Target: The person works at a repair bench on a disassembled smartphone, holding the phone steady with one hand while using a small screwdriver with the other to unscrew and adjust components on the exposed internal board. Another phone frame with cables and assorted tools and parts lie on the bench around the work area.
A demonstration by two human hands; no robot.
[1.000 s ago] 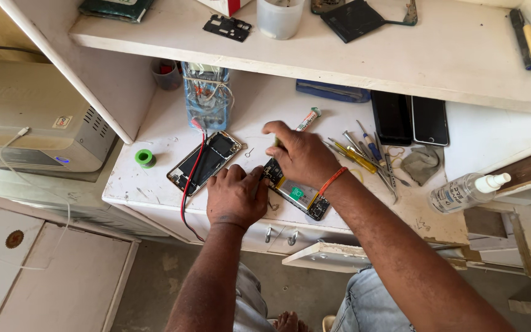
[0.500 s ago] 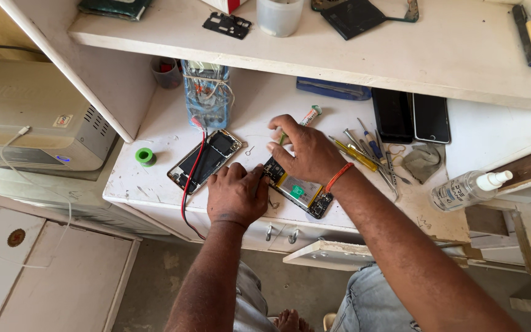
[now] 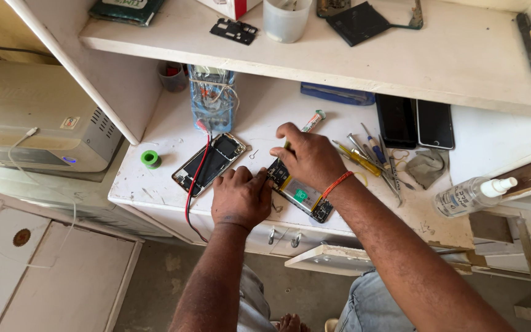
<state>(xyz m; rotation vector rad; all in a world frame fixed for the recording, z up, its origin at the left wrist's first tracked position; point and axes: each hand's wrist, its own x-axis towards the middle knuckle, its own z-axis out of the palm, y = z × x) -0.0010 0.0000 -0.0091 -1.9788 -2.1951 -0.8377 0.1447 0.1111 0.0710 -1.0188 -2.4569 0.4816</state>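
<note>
Opened phone (image 3: pixel 299 195): lies back-off on the tabletop (image 3: pixel 155 184), tilted, directly under both hands; battery and a green patch show between them.

Left hand (image 3: pixel 239 197): palm down, fingers curled, fingertips pressed to the phone's near-left edge. Holds nothing that can be seen.

Right hand (image 3: pixel 308 158): arched over the phone's far end, fingers pinched narrow on a thin tool; the tool itself is mostly hidden. Orange band (image 3: pixel 337 183) on the wrist.

Second phone (image 3: pixel 210 163): just left of the left hand, also opened, with a red wire (image 3: pixel 193 184) and a black one running across it and off the tabletop edge.

Green tape roll (image 3: pixel 150 159): farther left of the left hand, apart from the second phone.

Blue box (image 3: pixel 211 98): beyond the second phone, wires wound about it.

Tube (image 3: pixel 311 121): just beyond the right hand, slanted.

Screwdrivers and tweezers (image 3: pixel 370 157): loose cluster just right of the right hand.

Two dark phones (image 3: pixel 414 122): beyond the tools, side by side, face up.

Spray bottle (image 3: pixel 471 193): well right of the right forearm, on its side.

Shelf (image 3: pixel 462 61): above the hands, carrying a cup (image 3: pixel 285 21) and dark parts.
</note>
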